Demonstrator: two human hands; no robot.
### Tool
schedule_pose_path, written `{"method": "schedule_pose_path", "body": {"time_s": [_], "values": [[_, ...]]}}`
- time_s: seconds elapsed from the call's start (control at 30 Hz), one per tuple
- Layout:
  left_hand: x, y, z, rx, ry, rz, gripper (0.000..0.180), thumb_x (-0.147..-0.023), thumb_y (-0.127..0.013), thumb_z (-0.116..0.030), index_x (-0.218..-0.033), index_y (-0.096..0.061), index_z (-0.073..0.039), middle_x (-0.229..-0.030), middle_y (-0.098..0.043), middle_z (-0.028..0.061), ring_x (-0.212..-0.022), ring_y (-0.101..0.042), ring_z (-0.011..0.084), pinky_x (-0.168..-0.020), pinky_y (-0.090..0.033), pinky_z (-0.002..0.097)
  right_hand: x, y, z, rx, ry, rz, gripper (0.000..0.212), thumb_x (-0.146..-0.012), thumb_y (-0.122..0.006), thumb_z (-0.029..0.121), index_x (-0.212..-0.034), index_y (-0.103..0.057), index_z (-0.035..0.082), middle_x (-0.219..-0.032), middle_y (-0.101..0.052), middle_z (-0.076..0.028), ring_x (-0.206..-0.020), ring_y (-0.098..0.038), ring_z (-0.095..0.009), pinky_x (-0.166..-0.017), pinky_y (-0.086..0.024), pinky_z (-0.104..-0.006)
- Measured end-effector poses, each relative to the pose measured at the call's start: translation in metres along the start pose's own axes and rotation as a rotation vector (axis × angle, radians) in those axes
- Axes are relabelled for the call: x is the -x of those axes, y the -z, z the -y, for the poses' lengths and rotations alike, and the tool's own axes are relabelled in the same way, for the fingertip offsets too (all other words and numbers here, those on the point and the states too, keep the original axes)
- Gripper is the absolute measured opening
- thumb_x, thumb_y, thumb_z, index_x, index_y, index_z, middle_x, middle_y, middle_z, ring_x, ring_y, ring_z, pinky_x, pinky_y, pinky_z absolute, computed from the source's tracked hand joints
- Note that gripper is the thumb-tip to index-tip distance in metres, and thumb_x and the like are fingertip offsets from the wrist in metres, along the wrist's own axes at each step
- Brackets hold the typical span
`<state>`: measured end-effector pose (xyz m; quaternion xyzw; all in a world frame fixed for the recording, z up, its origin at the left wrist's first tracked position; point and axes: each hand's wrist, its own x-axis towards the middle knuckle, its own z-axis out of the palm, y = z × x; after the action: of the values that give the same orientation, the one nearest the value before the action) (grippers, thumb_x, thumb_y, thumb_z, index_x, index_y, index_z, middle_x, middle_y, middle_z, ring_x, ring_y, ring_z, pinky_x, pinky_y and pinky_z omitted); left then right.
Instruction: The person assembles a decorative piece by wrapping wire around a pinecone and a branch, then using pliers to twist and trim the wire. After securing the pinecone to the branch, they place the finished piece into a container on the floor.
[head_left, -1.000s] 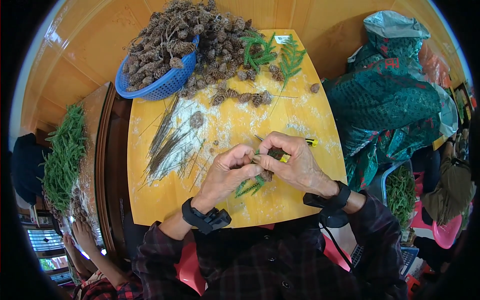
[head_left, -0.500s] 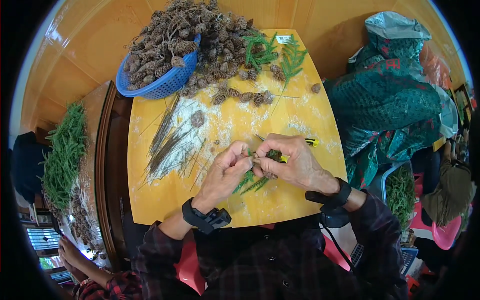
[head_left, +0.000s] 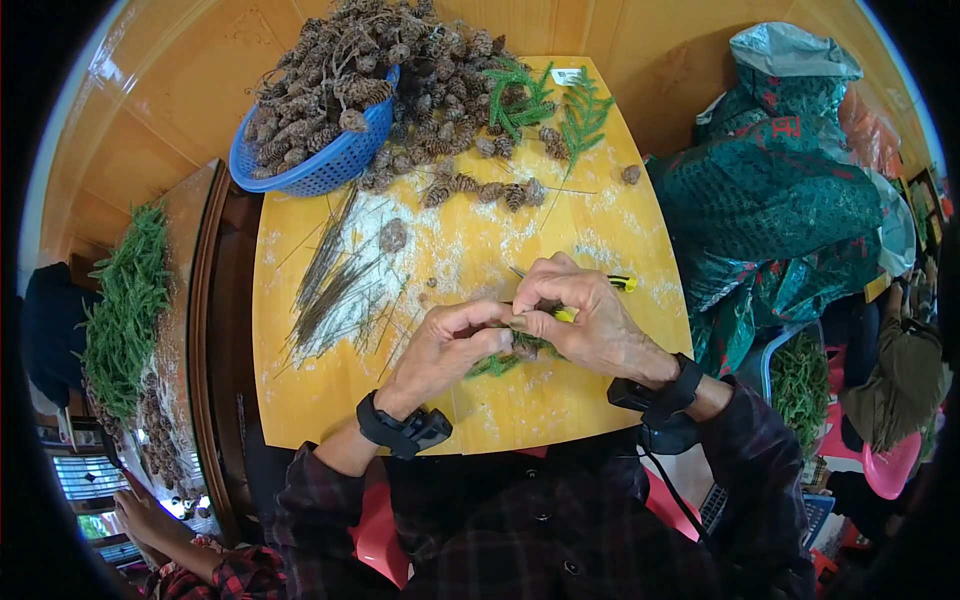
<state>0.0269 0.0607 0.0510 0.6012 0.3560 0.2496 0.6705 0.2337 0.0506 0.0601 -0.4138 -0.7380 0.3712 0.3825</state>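
Over the near middle of the table, my left hand (head_left: 440, 352) has its thumb and finger pinched at the top of a green fir-like sprig (head_left: 492, 362). Its tips meet those of my right hand (head_left: 590, 318), which are also pinched together; what lies between the right fingers is too small to make out. Brown pine cones show just under the fingers, mostly hidden by them. Beside my right hand lies a tool with a yellow and black handle (head_left: 624, 284), its thin metal end showing past the knuckles.
A blue plastic basket (head_left: 318, 178) heaped with pine cones stands at the far left of the table (head_left: 470, 425). Loose cones, two green sprigs (head_left: 587, 122) and thin dark wires (head_left: 335, 275) lie about. Green bags (head_left: 780, 215) stand right. At lower left, another person's hand (head_left: 145, 520) shows.
My fingertips have shifted at the sprig, and the left fingers now cover its top. The sprig below has turned and shows less. My right wrist is raised slightly.
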Motion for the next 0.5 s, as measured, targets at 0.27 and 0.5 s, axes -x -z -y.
{"method": "schedule_pose_path", "body": {"time_s": [0.27, 0.5], "values": [[-0.0039, 0.0059, 0.0076, -0.135, -0.147, 0.043, 0.017, -0.09, -0.059, -0.009, -0.103, -0.065, 0.001, -0.087, -0.065, 0.0037, -0.077, -0.058, 0.0094, -0.068, -0.046, 0.0238, -0.0046, -0.0042, 0.0038, 0.051, 0.087, -0.052, 0.009, -0.075, -0.066, -0.002, -0.076, -0.057, 0.001, -0.074, -0.053, -0.007, -0.073, -0.046, -0.024, -0.069, -0.039, -0.0341], [0.0024, -0.0008, 0.0064, 0.048, -0.08, 0.034, 0.013, -0.091, -0.06, -0.008, -0.098, -0.064, 0.001, -0.087, -0.064, 0.0047, -0.075, -0.058, 0.0106, -0.069, -0.046, 0.0259, -0.0064, -0.007, 0.0059, -0.026, 0.025, -0.028, 0.006, -0.08, -0.066, 0.0, -0.079, -0.059, 0.001, -0.074, -0.057, -0.006, -0.072, -0.052, -0.018, -0.071, -0.042, -0.0316]]}}
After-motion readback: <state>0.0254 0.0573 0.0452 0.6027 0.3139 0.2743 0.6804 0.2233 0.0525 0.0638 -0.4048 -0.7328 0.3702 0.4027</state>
